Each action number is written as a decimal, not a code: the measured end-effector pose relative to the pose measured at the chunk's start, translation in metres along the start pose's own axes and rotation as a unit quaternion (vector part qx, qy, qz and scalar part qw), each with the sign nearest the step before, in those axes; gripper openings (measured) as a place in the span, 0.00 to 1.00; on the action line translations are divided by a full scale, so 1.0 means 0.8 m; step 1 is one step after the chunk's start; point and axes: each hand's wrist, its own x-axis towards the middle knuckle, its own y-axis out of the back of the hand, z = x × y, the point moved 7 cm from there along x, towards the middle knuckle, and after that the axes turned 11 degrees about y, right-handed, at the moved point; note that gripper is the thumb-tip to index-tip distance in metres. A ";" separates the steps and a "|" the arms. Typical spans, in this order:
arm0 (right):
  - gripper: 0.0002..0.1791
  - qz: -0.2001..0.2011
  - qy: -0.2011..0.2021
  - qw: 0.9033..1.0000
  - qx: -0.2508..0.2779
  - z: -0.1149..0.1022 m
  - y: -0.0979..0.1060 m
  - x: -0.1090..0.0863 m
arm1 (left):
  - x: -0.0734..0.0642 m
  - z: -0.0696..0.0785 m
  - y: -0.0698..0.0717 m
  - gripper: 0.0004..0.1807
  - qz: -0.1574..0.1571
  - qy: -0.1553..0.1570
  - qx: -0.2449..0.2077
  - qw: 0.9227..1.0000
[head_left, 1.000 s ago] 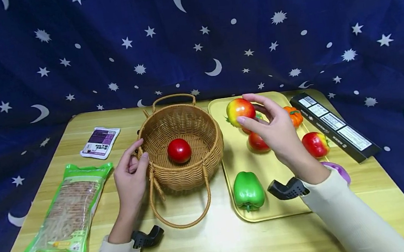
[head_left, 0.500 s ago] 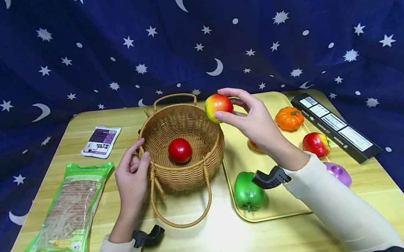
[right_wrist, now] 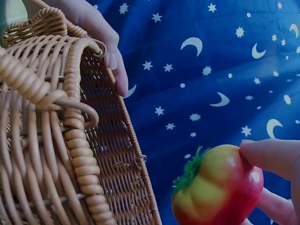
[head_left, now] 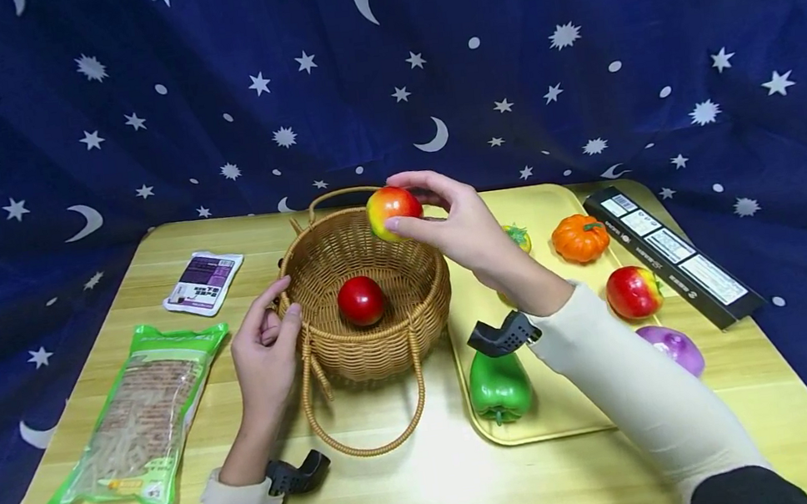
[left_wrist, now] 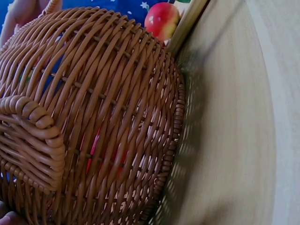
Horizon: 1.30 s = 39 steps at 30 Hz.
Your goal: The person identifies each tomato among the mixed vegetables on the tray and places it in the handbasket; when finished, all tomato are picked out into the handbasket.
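Note:
A round wicker basket with two looped handles stands mid-table, one red ball-like fruit on its floor. My left hand grips the left side of its rim, finger and thumb at the edge. Above the right back part of the basket opening, my right hand pinches a red-and-yellow toy fruit between thumb and fingers. The right wrist view shows green leaves on this fruit, beside the basket's rim. In the left wrist view the woven wall fills much of the frame.
Right of the basket lies a yellow tray with a green bell pepper, an orange pumpkin, a red-yellow apple and a purple vegetable. A long black box borders it. Leftward are a green-edged bag and a purple-white packet.
My right hand has carried the red-and-yellow toy fruit leftward from over the tray to over the basket's opening. The left hand stays on the rim.

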 end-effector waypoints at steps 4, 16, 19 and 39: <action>0.27 -0.016 -0.010 1.000 -0.008 0.006 -0.009 0.013 | 0.001 0.000 0.001 0.19 0.000 -0.002 0.001 1.000; 0.23 -0.088 -0.037 0.995 0.020 0.029 -0.048 0.055 | 0.001 -0.001 0.002 0.19 0.002 0.003 0.001 1.000; 0.23 -0.106 -0.043 0.993 0.013 0.035 -0.058 0.060 | 0.001 0.000 0.002 0.19 0.002 0.001 -0.002 1.000; 0.25 -0.262 -0.104 0.958 -0.046 0.082 -0.117 0.063 | 0.002 -0.003 0.002 0.18 -0.007 -0.008 -0.009 1.000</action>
